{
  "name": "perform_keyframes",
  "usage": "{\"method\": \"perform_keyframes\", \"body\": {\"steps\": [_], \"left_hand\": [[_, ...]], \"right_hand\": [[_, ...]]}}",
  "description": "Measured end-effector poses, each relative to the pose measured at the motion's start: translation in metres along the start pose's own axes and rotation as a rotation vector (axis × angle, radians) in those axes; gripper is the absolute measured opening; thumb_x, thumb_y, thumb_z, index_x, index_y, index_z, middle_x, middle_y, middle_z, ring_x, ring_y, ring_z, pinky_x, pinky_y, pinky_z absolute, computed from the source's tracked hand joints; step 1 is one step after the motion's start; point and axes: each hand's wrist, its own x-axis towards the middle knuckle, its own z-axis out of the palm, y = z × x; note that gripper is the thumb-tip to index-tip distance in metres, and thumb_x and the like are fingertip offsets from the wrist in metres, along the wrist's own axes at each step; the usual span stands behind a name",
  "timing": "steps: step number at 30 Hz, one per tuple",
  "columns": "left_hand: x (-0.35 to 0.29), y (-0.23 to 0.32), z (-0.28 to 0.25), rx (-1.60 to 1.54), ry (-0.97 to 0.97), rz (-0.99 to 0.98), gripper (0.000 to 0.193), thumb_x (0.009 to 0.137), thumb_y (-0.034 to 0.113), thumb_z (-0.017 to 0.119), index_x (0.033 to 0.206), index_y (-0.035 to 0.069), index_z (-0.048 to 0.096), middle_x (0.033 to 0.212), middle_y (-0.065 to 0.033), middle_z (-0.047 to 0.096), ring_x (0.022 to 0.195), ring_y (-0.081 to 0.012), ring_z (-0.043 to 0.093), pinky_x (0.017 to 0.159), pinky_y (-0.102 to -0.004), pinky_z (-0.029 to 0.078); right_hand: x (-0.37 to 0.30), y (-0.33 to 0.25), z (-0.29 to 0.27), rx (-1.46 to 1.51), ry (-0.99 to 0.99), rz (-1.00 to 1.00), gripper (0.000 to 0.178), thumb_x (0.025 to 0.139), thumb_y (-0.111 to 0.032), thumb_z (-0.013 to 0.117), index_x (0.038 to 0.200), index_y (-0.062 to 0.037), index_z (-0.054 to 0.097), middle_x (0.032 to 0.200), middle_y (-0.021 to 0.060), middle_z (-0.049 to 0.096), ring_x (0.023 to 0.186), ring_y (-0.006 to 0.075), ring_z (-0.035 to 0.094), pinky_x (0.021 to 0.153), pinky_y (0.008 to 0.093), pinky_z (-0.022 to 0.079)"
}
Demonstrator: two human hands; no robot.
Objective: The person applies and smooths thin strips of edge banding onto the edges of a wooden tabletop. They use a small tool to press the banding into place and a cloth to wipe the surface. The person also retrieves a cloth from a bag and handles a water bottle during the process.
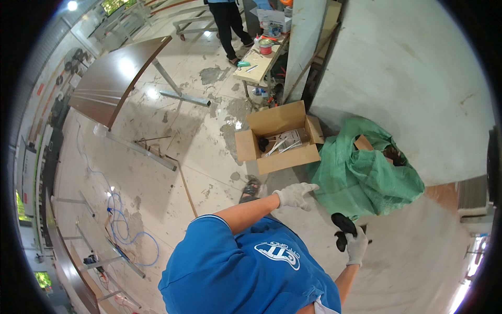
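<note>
On stained workshop floor [172, 131]: open cardboard box [280, 138], green sack [361, 178]; left hand [295, 195] loosely open, right hand [356, 245] gripping black part [343, 224].

Left hand [296, 195], in a white glove, hangs open and empty just beside a green woven sack [366, 175]. Right hand [356, 245], also gloved, grips a black part [343, 224]. Open cardboard box [277, 137] on the stained floor [198, 131] holds pale metal pieces. Another person's dark trouser legs [229, 23] stand by a cluttered workbench [260, 60].
</note>
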Motion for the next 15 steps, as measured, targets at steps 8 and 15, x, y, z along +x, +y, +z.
{"method": "perform_keyframes", "body": {"steps": [8,15], "left_hand": [[-0.003,-0.043,-0.069,0.156,0.081,0.17,0.101,0.07,0.022,0.088,0.158,0.018,0.038,0.162,-0.0258,0.032,0.143,-0.0474,0.041,0.115,-0.0531,0.039],[-0.033,-0.137,-0.147,-0.528,-0.216,-0.108,0.057,0.091,0.034,0.076,0.137,0.003,0.063,0.13,-0.0169,0.066,0.123,-0.031,0.06,0.106,-0.04,0.046]], "right_hand": [[0.049,-0.169,0.063,0.303,-0.328,-0.111,0.031,0.078,0.004,0.07,0.11,0.0047,0.069,0.088,0.0074,0.071,0.079,0.014,0.065,0.075,0.0299,0.053],[0.11,-0.294,0.126,0.272,-0.174,-0.157,0.027,0.081,-0.001,0.068,0.107,0.004,0.07,0.084,0.0042,0.069,0.075,0.0113,0.06,0.071,0.0288,0.05]]}}
